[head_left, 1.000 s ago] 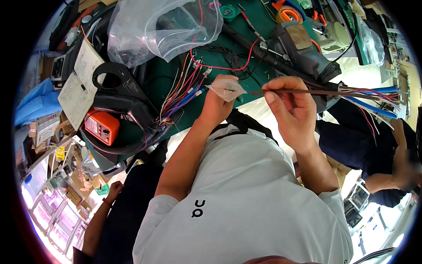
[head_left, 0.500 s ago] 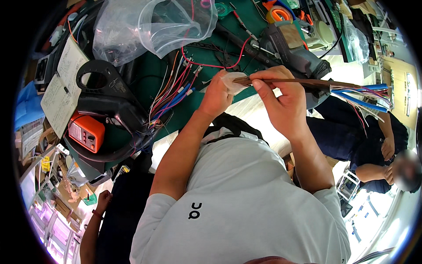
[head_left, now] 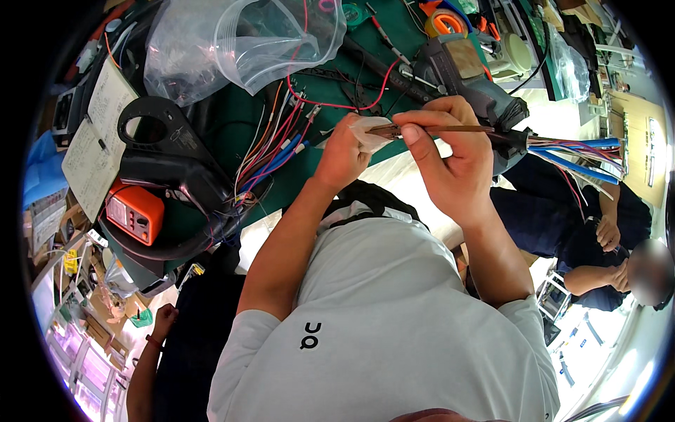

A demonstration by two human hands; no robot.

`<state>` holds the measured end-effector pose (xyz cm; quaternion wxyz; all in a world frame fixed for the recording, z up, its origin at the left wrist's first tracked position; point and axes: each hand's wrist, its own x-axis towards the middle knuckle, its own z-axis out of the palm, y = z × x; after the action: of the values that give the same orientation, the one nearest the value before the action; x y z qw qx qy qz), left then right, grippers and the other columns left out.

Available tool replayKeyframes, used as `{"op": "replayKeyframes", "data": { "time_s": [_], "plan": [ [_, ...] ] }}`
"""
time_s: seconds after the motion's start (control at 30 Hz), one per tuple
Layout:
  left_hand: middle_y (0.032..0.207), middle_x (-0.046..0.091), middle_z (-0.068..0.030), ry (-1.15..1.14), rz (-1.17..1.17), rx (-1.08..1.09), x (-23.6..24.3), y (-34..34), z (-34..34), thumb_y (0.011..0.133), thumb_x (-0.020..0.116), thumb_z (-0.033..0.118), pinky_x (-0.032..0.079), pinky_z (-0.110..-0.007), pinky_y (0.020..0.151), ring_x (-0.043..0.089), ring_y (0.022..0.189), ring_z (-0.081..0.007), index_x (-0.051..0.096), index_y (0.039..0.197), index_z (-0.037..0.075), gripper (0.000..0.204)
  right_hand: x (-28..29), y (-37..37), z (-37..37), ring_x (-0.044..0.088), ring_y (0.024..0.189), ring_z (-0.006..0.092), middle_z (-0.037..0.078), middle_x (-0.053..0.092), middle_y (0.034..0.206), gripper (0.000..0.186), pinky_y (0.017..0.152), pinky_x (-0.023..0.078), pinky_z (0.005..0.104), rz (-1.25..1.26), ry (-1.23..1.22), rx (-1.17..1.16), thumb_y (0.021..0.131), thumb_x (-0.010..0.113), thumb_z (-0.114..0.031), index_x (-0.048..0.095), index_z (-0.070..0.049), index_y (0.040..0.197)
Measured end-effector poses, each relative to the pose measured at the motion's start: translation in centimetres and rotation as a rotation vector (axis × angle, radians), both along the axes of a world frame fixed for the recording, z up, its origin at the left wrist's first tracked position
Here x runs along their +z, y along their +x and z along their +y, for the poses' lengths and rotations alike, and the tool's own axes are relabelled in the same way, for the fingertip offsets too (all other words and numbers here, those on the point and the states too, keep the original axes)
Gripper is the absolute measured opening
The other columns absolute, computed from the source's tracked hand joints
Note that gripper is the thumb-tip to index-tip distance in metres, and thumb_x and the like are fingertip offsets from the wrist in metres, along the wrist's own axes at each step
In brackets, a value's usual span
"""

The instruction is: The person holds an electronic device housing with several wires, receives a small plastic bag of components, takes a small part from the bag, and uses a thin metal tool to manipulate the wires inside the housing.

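Note:
My left hand (head_left: 340, 158) is closed around a small translucent plastic bag (head_left: 370, 141), held above the near edge of the bench. Brown pieces stick out of the bag's mouth. Between thumb and fingers, my right hand (head_left: 455, 160) pinches a thin brown strip (head_left: 470, 129) right beside that mouth; its far end points to the right. What the strip is exactly does not show. A bundle of loose wires (head_left: 281, 151) with bare or tipped ends lies just left of my left hand. Behind the right hand a thick black cable with blue and coloured wires (head_left: 576, 153) runs rightward.
On the green bench (head_left: 232, 126) lie a large clear zip bag (head_left: 190, 53), a black clamp-shaped tool (head_left: 165, 141), an orange meter (head_left: 133, 213) and an open notebook (head_left: 91, 155). Orange tape (head_left: 448, 23) sits at the back. Other people stand at right (head_left: 612, 211) and lower left (head_left: 200, 337).
The brown strip reached far right past my right hand before; now only a shorter length shows there. My right hand's fingers have shifted slightly at the bag's mouth. The left hand has hardly moved.

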<state>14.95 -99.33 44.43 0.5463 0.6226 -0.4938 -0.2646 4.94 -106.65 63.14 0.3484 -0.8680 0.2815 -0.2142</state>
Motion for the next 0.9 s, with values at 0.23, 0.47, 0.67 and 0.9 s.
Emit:
{"op": "replayKeyframes", "data": {
  "time_s": [0.23, 0.47, 0.67, 0.9],
  "plan": [
    [0.099, 0.06, -0.0125, -0.029, 0.048, 0.051, -0.5, -0.3, 0.2, 0.071, 0.069, -0.003, 0.047, -0.037, 0.082, 0.058, 0.093, -0.033, 0.062, 0.103, 0.006, 0.034, -0.8, 0.6, -0.8, 0.055, 0.092, 0.0248, 0.01, 0.062, 0.095, 0.012, 0.081, 0.042, 0.0346, 0.075, -0.132, 0.094, 0.083, 0.068, -0.012, 0.072, -0.004, 0.092],
    [0.1, 0.061, -0.0117, -0.098, -0.003, 0.06, 0.2, -0.4, 0.2, 0.071, 0.071, 0.0, 0.047, -0.039, 0.083, 0.058, 0.093, -0.0337, 0.062, 0.103, 0.008, 0.035, -1.7, 0.3, -0.7, 0.053, 0.096, 0.0292, 0.009, 0.063, 0.1, 0.013, 0.081, 0.045, 0.0384, 0.15, -0.196, 0.169, 0.081, 0.07, -0.015, 0.071, -0.005, 0.089],
    [0.099, 0.061, -0.0117, -0.097, -0.04, 0.042, 0.8, 0.1, 0.5, 0.071, 0.071, 0.0, 0.047, -0.039, 0.083, 0.058, 0.093, -0.0338, 0.061, 0.102, 0.007, 0.033, 0.9, -0.1, -0.6, 0.057, 0.094, 0.0268, 0.007, 0.065, 0.096, 0.015, 0.079, 0.046, 0.0345, -0.045, -0.126, 0.1, 0.08, 0.07, -0.012, 0.07, -0.008, 0.095],
    [0.099, 0.061, -0.0115, -0.151, -0.004, 0.052, 0.8, -0.2, 0.6, 0.072, 0.07, -0.002, 0.048, -0.038, 0.082, 0.059, 0.091, -0.033, 0.062, 0.104, 0.008, 0.034, -1.8, -0.2, -0.6, 0.057, 0.093, 0.026, 0.007, 0.065, 0.096, 0.014, 0.079, 0.046, 0.0341, 0.032, -0.135, 0.153, 0.079, 0.07, -0.008, 0.071, -0.008, 0.093]
  ]
}}
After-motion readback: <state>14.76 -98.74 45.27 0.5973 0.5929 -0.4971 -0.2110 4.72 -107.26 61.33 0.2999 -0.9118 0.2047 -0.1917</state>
